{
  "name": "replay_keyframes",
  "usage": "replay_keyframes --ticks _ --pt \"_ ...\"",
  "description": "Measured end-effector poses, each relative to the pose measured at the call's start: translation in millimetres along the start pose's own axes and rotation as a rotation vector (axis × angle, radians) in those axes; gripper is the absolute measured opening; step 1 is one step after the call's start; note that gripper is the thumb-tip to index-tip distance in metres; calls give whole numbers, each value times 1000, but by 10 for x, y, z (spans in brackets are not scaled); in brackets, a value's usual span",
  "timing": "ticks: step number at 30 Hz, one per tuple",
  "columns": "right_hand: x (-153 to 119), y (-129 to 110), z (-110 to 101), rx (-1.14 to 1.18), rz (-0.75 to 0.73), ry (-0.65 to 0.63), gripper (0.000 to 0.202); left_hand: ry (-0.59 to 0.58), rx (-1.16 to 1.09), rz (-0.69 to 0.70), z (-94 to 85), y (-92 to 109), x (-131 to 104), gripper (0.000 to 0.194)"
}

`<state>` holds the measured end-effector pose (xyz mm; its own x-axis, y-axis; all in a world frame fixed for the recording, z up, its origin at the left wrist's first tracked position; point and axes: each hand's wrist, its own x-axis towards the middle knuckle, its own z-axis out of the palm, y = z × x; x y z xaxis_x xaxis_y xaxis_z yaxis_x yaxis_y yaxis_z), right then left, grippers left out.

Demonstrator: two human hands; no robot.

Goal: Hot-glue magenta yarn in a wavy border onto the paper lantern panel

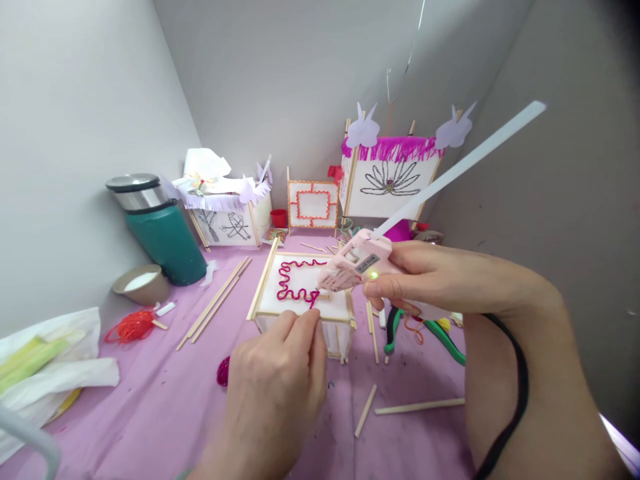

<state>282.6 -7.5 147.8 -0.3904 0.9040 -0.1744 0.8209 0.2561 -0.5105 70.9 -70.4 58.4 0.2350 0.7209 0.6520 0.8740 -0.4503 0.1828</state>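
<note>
Hands grip two things: the right (425, 277) a pale pink plastic glue gun (357, 260), the left (280, 373) pinching fuzzy magenta yarn (299, 293) on a white paper panel (267, 287).

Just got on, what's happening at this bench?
The person's right hand holds a pink glue gun, its light lit and a long glue stick poking out the back. Its nozzle end is over a box frame with a white top. The left hand is at the frame's near edge, fingertips pinched by the end of a wavy magenta cord on that top. Decorated lanterns stand behind, and loose wooden sticks lie around on the purple cloth.
</note>
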Motion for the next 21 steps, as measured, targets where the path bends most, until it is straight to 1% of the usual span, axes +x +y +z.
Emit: replay_keyframes --ticks 4,10,15,19,21 --pt "-14 55 -11 -8 17 47 56 3 -1 4 0 -10 11 18" --pt "-23 -6 -19 54 -39 -40 53 -5 -5 4 -15 -13 -4 18" --pt "-22 -54 -16 10 -44 -51 54 -8 -9 24 -15 0 -6 18" --pt "-10 -55 1 30 -39 -83 55 -5 -20 25 -14 5 -14 19" --pt "-8 -60 8 37 -31 -75 55 -5 -22 31 -14 7 -19 19"
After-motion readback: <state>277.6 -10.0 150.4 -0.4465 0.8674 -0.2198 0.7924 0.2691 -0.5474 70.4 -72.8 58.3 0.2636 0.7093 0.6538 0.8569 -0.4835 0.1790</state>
